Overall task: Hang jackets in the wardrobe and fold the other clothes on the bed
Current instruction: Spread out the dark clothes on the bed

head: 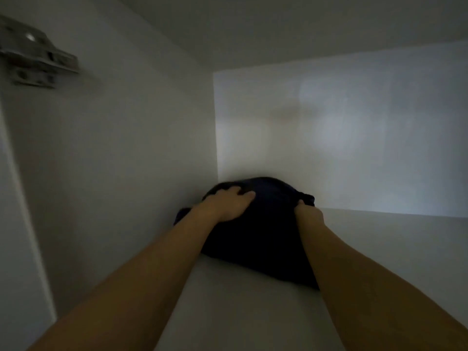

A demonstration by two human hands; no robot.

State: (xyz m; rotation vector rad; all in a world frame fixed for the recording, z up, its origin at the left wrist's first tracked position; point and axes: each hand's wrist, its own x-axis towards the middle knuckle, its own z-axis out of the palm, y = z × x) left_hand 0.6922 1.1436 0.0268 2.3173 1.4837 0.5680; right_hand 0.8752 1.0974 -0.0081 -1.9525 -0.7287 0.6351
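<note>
A bundle of clothes (266, 236) lies on the shelf (379, 262) inside the wardrobe, close to the left side wall (126, 160) and near the back wall (354, 135). The left hand (228, 203) rests on the bundle's left top; the right hand (309, 211) is at its right edge. A hinge (35, 57) sits high on the left wall, nearer the front.

Dim white cabinet interior (342, 138), bare shelf (379, 249), metal hinge (38, 54) (upper left, blurred)

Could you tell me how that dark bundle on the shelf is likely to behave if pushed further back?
The bundle looks like soft cloth, so it would probably bunch rather than slide stiffly. Left hand dents its top, suggesting floppy. It seems unlikely to roll.
</note>
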